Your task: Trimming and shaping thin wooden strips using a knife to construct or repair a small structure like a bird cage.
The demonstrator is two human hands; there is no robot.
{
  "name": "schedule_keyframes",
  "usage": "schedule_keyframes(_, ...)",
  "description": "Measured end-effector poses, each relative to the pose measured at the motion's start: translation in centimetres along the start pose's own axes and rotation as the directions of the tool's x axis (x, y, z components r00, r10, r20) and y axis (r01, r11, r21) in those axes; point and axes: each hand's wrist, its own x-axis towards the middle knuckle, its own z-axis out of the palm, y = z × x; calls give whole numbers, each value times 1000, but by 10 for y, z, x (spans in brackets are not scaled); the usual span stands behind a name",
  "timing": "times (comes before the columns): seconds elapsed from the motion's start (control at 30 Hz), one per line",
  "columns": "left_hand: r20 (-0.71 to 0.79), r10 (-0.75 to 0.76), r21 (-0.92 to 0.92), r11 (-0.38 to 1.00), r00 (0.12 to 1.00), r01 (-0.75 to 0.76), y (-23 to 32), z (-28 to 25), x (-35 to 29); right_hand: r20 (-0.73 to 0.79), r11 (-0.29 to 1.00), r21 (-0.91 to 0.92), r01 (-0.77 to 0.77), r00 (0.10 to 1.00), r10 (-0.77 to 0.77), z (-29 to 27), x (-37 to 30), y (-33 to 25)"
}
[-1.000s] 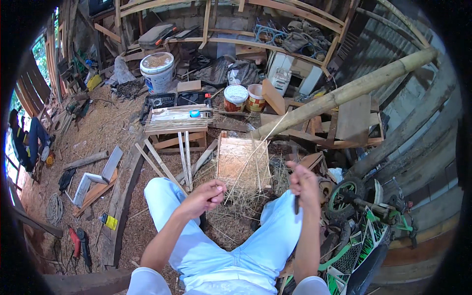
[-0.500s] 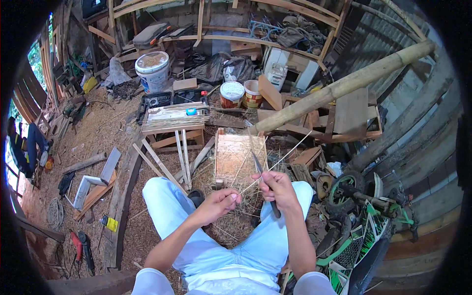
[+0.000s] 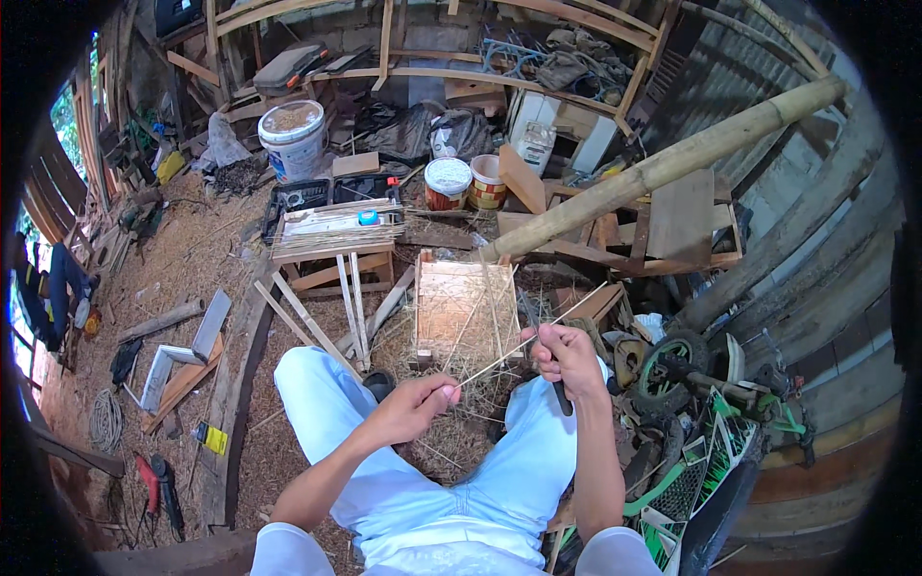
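My left hand (image 3: 413,407) pinches the near end of a thin pale bamboo strip (image 3: 497,361) between thumb and fingertips. The strip slants up to the right, passing through my right hand (image 3: 570,361) and jutting out beyond it. That hand is closed round a knife (image 3: 564,397); its dark handle shows below the fist and its narrow blade points up and away. The strip crosses the knife at my right thumb. Both hands are held above my lap, between my knees. Beyond them stands a low wooden block or bench (image 3: 465,296) littered with shavings.
A small wooden stand (image 3: 331,252) bears thin strips and a blue tape measure (image 3: 368,218). A thick bamboo pole (image 3: 663,173) slopes in from the right. Buckets (image 3: 293,144) stand behind. A green bicycle (image 3: 677,470) lies at right, power tools (image 3: 163,485) at left.
My right hand with the knife has moved right and slightly down along the strip, away from my left hand. More of the strip shows between the hands. My left hand has shifted slightly left.
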Motion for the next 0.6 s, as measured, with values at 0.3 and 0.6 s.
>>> schedule_keyframes(0.3,51,-50,-190,980,997,59,-2,1,3,-41,1000,-21,-14,999,13,-3,8,0)
schedule_keyframes(0.6,52,-90,-172,980,995,97,-10,-2,-6,-134,1000,-29,-6,991,2,-24,9,-7)
